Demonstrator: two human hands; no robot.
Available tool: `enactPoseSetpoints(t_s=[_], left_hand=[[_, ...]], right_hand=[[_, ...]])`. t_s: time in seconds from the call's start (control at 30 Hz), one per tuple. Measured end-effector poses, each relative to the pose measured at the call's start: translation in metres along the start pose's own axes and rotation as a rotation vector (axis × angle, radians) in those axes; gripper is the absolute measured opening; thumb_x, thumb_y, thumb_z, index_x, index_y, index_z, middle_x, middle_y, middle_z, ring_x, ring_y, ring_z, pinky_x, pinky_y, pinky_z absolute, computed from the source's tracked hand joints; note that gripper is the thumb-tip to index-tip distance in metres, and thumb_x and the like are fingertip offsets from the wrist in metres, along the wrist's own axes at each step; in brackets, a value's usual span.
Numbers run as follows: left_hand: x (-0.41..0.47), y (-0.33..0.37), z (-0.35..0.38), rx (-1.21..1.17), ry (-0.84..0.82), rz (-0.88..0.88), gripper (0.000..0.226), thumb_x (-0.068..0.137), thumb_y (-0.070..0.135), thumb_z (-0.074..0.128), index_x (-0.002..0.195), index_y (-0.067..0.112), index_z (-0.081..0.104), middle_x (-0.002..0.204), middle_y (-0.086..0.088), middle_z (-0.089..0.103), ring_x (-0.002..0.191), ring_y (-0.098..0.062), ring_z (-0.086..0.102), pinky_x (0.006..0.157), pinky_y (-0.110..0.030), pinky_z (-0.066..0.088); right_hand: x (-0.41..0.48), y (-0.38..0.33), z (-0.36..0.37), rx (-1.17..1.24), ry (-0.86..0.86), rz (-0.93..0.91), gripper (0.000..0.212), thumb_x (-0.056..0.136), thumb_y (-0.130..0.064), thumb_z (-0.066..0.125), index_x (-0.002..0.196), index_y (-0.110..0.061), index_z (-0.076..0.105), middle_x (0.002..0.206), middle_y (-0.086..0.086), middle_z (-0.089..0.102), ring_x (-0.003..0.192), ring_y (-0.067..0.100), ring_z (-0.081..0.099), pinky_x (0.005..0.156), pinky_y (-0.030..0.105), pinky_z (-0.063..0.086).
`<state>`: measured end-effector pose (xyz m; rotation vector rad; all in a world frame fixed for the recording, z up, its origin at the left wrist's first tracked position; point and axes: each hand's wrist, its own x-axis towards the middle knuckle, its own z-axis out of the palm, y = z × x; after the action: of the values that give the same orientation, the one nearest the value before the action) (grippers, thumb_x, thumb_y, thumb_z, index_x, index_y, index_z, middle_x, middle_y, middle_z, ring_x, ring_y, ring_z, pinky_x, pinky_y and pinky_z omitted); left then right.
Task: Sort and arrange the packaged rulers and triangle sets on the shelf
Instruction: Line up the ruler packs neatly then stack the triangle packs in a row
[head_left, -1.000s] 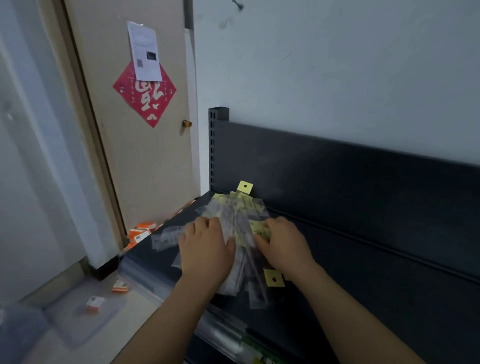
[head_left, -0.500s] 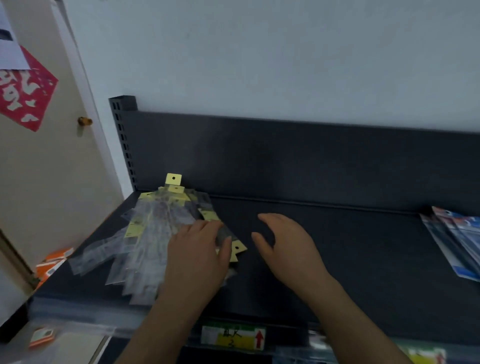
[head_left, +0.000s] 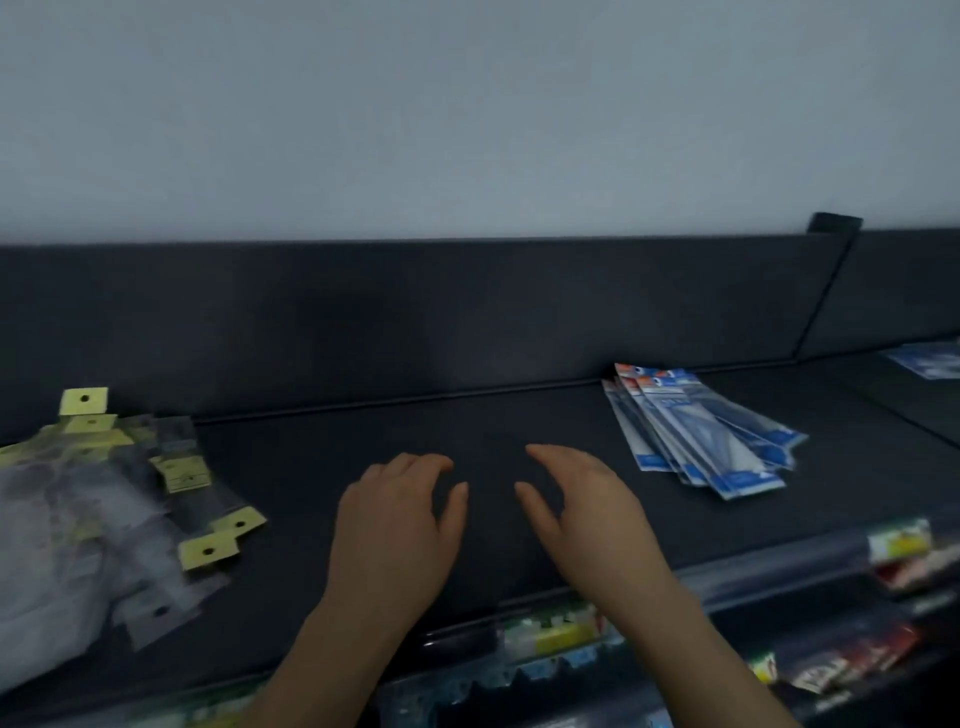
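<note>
Well left of my left hand: messy pile, clear yellow-tabbed ruler packs. Right of my right hand: fanned blue-white plastic packs. Both hands empty, fingers loose.

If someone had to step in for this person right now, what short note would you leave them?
Left hand: open, holding nothing, over the bare middle of the shelf.
Right hand: open and empty, just beside it.
Clear packets with yellow tabs: a loose heap at the shelf's left end.
Blue packets: fanned out on the right, near the back wall.
Done: the two kinds lie apart.
Left: probably squaring each pile into a neat stack, since neither is tidy yet.
</note>
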<state>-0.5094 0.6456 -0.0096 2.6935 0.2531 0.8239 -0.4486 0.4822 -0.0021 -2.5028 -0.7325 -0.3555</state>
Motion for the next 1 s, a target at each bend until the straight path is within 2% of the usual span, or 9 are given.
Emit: enactPoseSetpoints(t_s=[0.17, 0.37, 0.47, 0.6, 0.77, 1.0], left_hand=[[0.012, 0.092, 0.038, -0.112, -0.037, 0.069, 0.026, 0.088, 0.034, 0.063, 0.109, 0.02, 0.069, 0.1, 0.003, 0.07, 0.087, -0.02, 0.063, 0.077, -0.034, 0.05], [0.026, 0.206, 0.1, -0.218, -0.054, 0.184, 0.025, 0.086, 0.036, 0.057, 0.101, 0.021, 0.07, 0.091, 0.002, 0.07, 0.08, -0.024, 0.063, 0.071, -0.038, 0.052], [0.031, 0.256, 0.129, -0.265, -0.123, 0.241, 0.025, 0.091, 0.036, 0.056, 0.11, 0.022, 0.068, 0.101, 0.003, 0.069, 0.093, -0.022, 0.061, 0.081, -0.039, 0.05], [0.05, 0.315, 0.162, -0.314, -0.177, 0.321, 0.027, 0.094, 0.038, 0.049, 0.112, 0.024, 0.063, 0.101, 0.005, 0.065, 0.096, -0.018, 0.057, 0.083, -0.036, 0.046], [0.087, 0.385, 0.205, -0.308, -0.242, 0.422, 0.033, 0.096, 0.041, 0.044, 0.123, 0.026, 0.058, 0.112, 0.006, 0.063, 0.1, -0.016, 0.055, 0.086, -0.033, 0.045], [0.156, 0.465, 0.27, -0.248, -0.329, 0.54, 0.03, 0.097, 0.039, 0.043, 0.118, 0.024, 0.058, 0.11, 0.005, 0.063, 0.101, -0.017, 0.056, 0.085, -0.034, 0.046]], right_hand=[[-0.021, 0.083, -0.052, -0.051, 0.035, 0.104, 0.046, 0.096, -0.04, 0.05, 0.139, -0.022, 0.047, 0.136, -0.005, 0.054, 0.125, 0.012, 0.047, 0.104, 0.024, 0.036], [-0.05, 0.187, -0.113, -0.116, 0.116, 0.22, 0.043, 0.094, -0.036, 0.054, 0.131, -0.014, 0.056, 0.124, 0.003, 0.063, 0.116, 0.021, 0.056, 0.099, 0.032, 0.043], [-0.063, 0.232, -0.139, -0.143, 0.145, 0.276, 0.043, 0.094, -0.035, 0.056, 0.132, -0.015, 0.056, 0.129, 0.002, 0.061, 0.119, 0.02, 0.055, 0.101, 0.03, 0.041], [-0.072, 0.287, -0.169, -0.16, 0.164, 0.35, 0.045, 0.095, -0.037, 0.053, 0.136, -0.018, 0.051, 0.134, -0.002, 0.056, 0.124, 0.015, 0.05, 0.101, 0.025, 0.039], [-0.069, 0.351, -0.201, -0.198, 0.203, 0.437, 0.046, 0.095, -0.037, 0.053, 0.137, -0.018, 0.05, 0.135, -0.002, 0.056, 0.125, 0.015, 0.049, 0.101, 0.025, 0.039], [-0.03, 0.443, -0.232, -0.247, 0.229, 0.523, 0.044, 0.094, -0.035, 0.055, 0.135, -0.017, 0.052, 0.132, 0.001, 0.058, 0.118, 0.018, 0.054, 0.097, 0.027, 0.043]])
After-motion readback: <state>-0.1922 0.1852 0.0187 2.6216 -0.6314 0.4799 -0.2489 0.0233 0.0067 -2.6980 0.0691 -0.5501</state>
